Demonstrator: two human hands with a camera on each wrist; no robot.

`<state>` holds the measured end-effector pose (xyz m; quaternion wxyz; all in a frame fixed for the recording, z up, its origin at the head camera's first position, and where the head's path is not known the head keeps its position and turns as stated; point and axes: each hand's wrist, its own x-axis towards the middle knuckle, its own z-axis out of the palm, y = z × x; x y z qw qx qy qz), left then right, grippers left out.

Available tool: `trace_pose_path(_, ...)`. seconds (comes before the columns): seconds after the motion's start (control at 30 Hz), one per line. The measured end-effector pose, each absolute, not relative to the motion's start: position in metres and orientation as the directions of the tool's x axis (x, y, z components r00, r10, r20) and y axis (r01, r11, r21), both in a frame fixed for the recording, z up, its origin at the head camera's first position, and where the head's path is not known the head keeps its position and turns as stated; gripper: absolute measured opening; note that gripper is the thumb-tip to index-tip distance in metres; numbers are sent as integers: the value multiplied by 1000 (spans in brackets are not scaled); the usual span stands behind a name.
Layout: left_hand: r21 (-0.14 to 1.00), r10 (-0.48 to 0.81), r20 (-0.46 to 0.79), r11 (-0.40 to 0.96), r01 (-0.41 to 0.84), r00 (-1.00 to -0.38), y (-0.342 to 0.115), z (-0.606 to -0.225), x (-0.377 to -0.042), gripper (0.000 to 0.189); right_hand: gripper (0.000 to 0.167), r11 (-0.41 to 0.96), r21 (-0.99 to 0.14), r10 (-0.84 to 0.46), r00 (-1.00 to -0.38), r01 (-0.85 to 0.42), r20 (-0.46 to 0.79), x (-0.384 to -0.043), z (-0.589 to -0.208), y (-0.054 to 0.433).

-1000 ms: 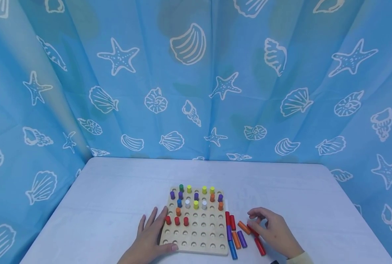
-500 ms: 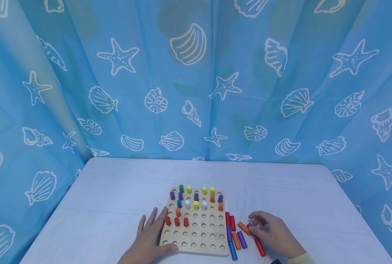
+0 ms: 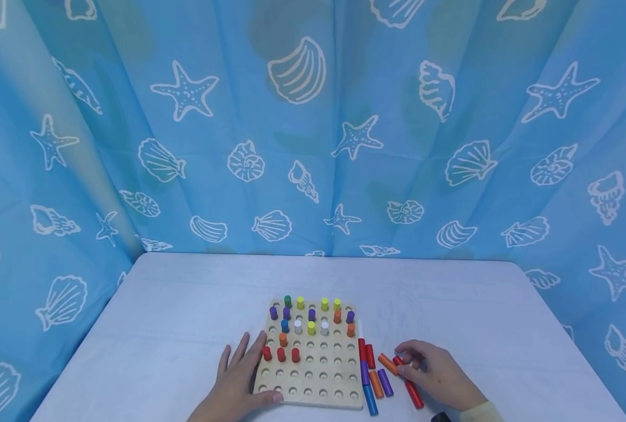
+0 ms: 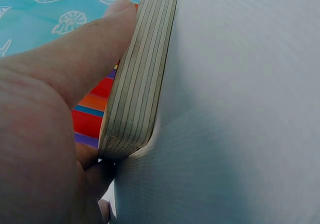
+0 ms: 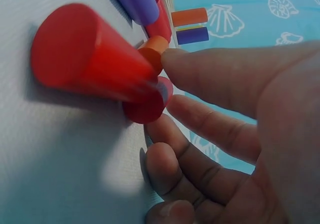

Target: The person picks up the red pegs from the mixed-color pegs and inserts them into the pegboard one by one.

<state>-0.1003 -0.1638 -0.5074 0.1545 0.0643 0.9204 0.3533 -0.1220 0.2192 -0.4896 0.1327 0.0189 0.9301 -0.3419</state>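
Observation:
A wooden pegboard (image 3: 317,384) lies on the table with coloured pegs standing mostly in its far rows. Three red pegs (image 3: 281,354) stand in a row at its left side. My left hand (image 3: 235,381) rests against the board's near left corner, fingers straight along the left side, thumb across the near edge. Right of the board, my right hand (image 3: 439,375) pinches a lying red peg (image 5: 142,111) between thumb and fingers. Another red peg (image 5: 90,53) lies nearer the wrist, and an orange peg (image 3: 387,364) lies close to the thumb tip.
Loose pegs lie along the board's right edge, among them a blue peg (image 3: 370,400), a purple peg (image 3: 385,382) and an orange peg (image 3: 376,385). A white cloth covers the table (image 3: 186,305). A blue curtain (image 3: 313,129) with shells hangs behind it.
The right thumb and fingers have shifted slightly around the red peg, which now shows more of its far end. The left hand keeps its place on the board.

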Motion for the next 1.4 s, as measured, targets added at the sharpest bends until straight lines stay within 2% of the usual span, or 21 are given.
trace_pose_path(0.3, 676, 231, -233, 737, 14, -945, -164, -505, -98, 122, 28, 755, -646, -70, -964, 116, -255, -123, -492, 222)
trace_pose_path(0.57, 675, 232, -232, 738, 15, -945, -164, -504, -98, 121, 33, 755, -643, -75, -957, 128, -279, -122, -492, 222)
trace_pose_path(0.87, 672, 239, -213, 740, 35, -947, -164, -505, -98, 120, 27, 783, -615, -92, -959, 97, -269, -123, -494, 223)
trace_pose_path(1.1, 669, 232, -212, 742, 32, -949, -163, -506, -98, 121, 26, 782, -613, -66, -963, 113, -261, -124, -495, 220)
trace_pose_path(1.4, 676, 230, -230, 736, 14, -946, -164, -504, -98, 121, 28, 726, -668, -9, -970, 159, -241, -123, -496, 220)
